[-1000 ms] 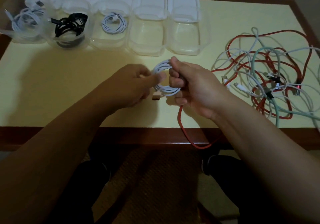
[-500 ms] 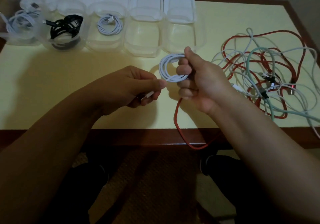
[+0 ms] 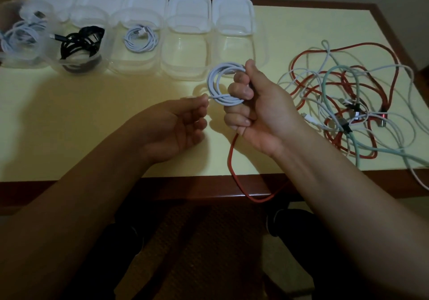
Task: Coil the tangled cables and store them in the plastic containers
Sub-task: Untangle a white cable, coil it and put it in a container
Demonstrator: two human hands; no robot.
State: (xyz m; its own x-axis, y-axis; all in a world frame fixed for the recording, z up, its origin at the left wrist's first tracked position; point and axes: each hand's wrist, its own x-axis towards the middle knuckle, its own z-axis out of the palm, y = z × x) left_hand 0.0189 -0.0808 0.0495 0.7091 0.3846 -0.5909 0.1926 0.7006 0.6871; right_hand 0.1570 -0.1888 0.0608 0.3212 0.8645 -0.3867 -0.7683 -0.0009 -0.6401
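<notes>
— What are we holding, nearest us?

— Our left hand (image 3: 176, 123) is pinching the loose tail of the white cable; our right hand (image 3: 255, 104) is curling its fingers round the white coil (image 3: 220, 83), which is standing up off the table (image 3: 69, 114).

— Where are we taking it?

— The coil is hanging just this side of the empty container (image 3: 185, 56); that tub is lying straight ahead, nearer our right; the tangle (image 3: 348, 95) is waiting rightward.
</notes>
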